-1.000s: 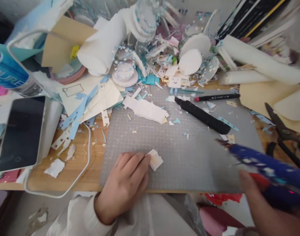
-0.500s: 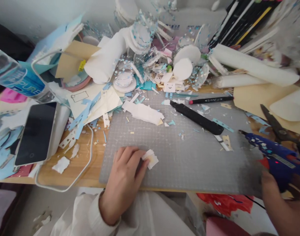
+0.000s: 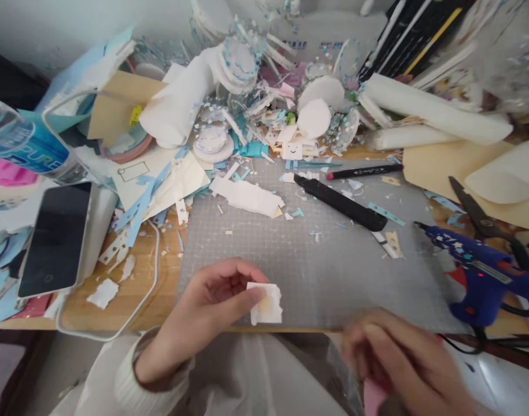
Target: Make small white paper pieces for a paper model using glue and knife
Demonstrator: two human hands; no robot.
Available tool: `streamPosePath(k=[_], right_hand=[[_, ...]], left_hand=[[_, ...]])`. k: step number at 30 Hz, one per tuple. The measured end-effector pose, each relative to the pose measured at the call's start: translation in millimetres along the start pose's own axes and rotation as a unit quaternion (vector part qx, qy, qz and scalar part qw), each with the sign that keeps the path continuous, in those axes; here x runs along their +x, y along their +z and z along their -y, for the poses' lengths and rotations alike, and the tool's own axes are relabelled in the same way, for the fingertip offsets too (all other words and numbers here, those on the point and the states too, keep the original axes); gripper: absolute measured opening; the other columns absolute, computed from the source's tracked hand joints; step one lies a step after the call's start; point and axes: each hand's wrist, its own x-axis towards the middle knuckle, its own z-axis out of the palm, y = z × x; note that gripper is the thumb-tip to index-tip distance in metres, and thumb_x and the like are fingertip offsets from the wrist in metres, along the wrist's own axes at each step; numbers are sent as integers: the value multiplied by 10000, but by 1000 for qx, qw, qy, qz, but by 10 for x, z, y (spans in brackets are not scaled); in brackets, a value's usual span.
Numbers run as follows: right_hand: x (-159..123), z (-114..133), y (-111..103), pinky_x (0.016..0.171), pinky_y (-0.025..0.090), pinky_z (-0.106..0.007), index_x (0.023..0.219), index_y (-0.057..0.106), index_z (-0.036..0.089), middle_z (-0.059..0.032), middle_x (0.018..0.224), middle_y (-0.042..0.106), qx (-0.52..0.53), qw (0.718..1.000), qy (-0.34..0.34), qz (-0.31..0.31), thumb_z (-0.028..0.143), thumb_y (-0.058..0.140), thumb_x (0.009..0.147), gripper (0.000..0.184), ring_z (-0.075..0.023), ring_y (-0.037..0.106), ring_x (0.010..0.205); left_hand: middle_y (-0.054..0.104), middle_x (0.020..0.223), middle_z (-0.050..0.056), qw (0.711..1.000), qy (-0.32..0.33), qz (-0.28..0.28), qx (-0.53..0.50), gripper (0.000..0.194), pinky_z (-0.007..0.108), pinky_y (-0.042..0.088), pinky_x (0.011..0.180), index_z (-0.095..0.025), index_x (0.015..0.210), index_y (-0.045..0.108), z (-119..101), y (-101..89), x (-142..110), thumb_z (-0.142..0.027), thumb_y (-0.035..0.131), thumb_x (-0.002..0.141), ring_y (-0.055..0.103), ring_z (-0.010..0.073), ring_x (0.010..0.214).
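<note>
My left hand pinches a small white piece of paper between thumb and fingers, near the front edge of the grey cutting mat. A pale yellowish patch shows on the paper beside my thumb. My right hand, fingers curled and smeared by motion, hangs in front of the desk edge at the lower right. Whether anything is in it I cannot tell. To its upper right, apart from it, lies a blue hot glue gun with a red trigger and a lit red light.
On the mat lie a black utility knife, a black marker and a torn white paper strip. Scissors rest at the right. A phone, white cable and water bottle are on the left. Paper craft pieces crowd the back.
My right hand has left the glue gun and moved left toward the middle. My left hand has turned, bringing the paper nearer the desk edge and showing more of its face.
</note>
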Motion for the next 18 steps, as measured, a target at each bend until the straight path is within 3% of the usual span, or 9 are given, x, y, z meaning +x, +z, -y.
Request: streamPosePath(k=[3,6,11,18], right_hand=[[380,173,286,449,393,-195,856,587,199,-9,651,596,241,960,-10,141,468,409,995,351,-96,512,501],[597,248,468,471,376,-185,887,564,187,11,651,553,311,930,-28,194,464,464,978,308,-82,474,531],[657,306,597,469,344,-184,781,544,189,35,618,468,296,938,-38,178,357,479,972,262,-76,414,532],[655,300,643,449,329,-194,743,543,191,29,613,463,256,955,-31,147,302,484,961,251,-83,411,520]], left_hand=[[698,757,6,1000,-2,-6,-29,27,182,516,634,-186,824,727,40,-32,-27,-190,722,797,621,104,683],[694,743,10,999,-2,0,-52,37,176,515,602,-188,839,730,111,-78,-59,-207,714,812,623,104,658],[681,740,8,997,-15,14,-75,38,158,495,558,-186,848,725,191,-129,-57,-206,704,823,591,85,610],[676,726,12,1000,-17,12,-23,40,173,496,581,-169,816,719,113,-141,14,-178,681,808,589,98,641]])
